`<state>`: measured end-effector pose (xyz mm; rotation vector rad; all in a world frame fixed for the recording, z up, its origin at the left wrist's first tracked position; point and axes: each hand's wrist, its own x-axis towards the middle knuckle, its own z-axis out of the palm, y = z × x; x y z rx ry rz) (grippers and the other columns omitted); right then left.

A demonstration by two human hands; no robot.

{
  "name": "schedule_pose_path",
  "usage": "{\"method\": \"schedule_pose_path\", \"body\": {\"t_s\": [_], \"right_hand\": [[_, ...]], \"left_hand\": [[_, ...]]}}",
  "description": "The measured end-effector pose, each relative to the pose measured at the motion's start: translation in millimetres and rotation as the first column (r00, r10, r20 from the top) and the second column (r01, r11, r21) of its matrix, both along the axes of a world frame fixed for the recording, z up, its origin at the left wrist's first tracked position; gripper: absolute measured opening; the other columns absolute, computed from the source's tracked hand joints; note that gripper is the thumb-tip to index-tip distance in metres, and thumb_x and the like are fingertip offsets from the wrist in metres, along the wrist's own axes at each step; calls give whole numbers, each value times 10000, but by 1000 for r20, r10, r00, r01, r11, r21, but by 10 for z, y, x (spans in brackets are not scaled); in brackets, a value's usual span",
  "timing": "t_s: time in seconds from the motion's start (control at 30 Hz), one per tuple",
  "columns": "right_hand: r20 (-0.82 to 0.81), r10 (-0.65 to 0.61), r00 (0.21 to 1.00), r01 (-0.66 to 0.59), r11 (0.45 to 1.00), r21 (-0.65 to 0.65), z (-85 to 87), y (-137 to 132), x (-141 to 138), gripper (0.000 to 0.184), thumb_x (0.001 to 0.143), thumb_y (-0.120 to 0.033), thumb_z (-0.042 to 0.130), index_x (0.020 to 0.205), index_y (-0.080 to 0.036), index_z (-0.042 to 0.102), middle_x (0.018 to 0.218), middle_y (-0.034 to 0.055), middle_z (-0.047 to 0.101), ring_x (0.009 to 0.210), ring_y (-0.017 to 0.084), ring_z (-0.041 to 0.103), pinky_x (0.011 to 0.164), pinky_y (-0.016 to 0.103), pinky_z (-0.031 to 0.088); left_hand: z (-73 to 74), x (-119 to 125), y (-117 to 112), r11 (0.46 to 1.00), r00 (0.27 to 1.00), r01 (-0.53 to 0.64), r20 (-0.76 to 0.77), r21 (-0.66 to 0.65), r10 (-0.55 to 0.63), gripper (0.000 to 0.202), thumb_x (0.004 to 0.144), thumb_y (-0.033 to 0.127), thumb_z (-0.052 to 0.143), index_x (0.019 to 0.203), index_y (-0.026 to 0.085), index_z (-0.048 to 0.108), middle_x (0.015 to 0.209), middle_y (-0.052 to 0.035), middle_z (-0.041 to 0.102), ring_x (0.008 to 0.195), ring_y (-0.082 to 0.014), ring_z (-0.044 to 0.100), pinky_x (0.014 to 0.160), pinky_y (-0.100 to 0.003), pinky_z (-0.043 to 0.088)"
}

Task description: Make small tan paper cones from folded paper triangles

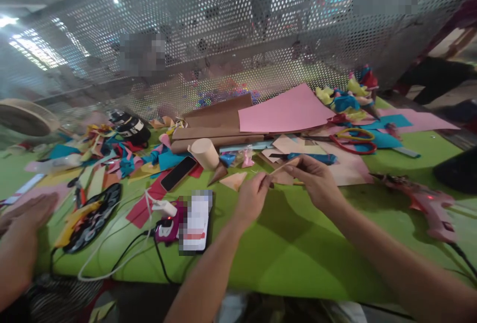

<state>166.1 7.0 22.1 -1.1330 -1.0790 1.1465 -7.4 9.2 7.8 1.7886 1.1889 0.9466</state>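
Observation:
My left hand (254, 195) is closed in a pinch on one end of a small piece of tan paper (285, 166). At its other end, my right hand (311, 178) grips the same paper between thumb and fingers. The piece is held just above the green table (283, 258), seen nearly edge-on. Close to my left hand lie a folded tan paper triangle (234, 181) and a small brown paper cone (218, 174). A blue-handled cutter (313, 158) rests on paper behind my right hand.
A pink glue gun (428, 203) stands at right, near scissors (354, 140). Pink card (285, 109) leans at the back. Left are a paper cup-like roll (204, 154), a phone (196, 221), a purple power adapter (169, 226), cables, a yellow glue gun (76, 223) and another person's hand (32, 211).

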Motion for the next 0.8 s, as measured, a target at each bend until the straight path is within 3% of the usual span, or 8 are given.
{"method": "schedule_pose_path", "body": {"t_s": [0.13, 0.3, 0.43, 0.57, 0.67, 0.8], "right_hand": [[-29, 40, 999, -41, 999, -15, 0, -4, -4, 429, 628, -596, 814, 692, -225, 608, 645, -13, 585, 606, 137, 496, 572, 283, 414], [58, 200, 978, -197, 979, -44, -58, 26, 29, 454, 640, -617, 800, 681, -210, 603, 642, -14, 562, 603, 136, 492, 571, 288, 396], [118, 295, 948, -290, 955, -55, -71, 41, 38, 476, 646, -629, 794, 616, -205, 581, 618, -20, 525, 590, 131, 472, 566, 290, 381], [95, 231, 968, -226, 972, -62, -47, 22, 27, 510, 611, -669, 806, 620, -212, 580, 625, -17, 529, 598, 137, 469, 571, 288, 394], [141, 208, 968, -197, 977, -86, -50, 5, 39, 538, 598, -716, 798, 637, -214, 608, 630, -5, 551, 608, 148, 486, 574, 291, 407], [288, 251, 924, -226, 967, -117, -85, 7, 66, 559, 616, -752, 766, 669, -200, 692, 676, 44, 630, 654, 187, 548, 591, 310, 430]], "left_hand": [[-4, 4, 11, 991, 985, -46, 158, -125, 66, 422, 919, 574, 541, 701, 213, 554, 557, 30, 516, 525, -133, 475, 529, -249, 354], [2, -7, 51, 967, 895, -135, 393, -214, 212, 496, 777, 684, 662, 735, 198, 569, 549, 51, 512, 496, -101, 461, 495, -222, 381], [39, -6, 37, 961, 873, -181, 416, -209, 255, 498, 782, 672, 667, 701, 194, 554, 534, 61, 461, 500, -88, 418, 493, -211, 354], [43, 3, 33, 964, 859, -150, 454, -222, 238, 468, 803, 640, 663, 738, 189, 557, 651, 33, 515, 614, -107, 490, 595, -225, 427], [-22, -2, 54, 973, 890, -90, 421, -212, 174, 406, 804, 574, 689, 770, 182, 588, 718, 11, 547, 691, -128, 516, 661, -248, 454], [-147, 7, 68, 980, 926, -130, 335, -149, 173, 309, 866, 461, 643, 744, 186, 573, 692, 12, 523, 674, -128, 494, 655, -251, 443]]}}
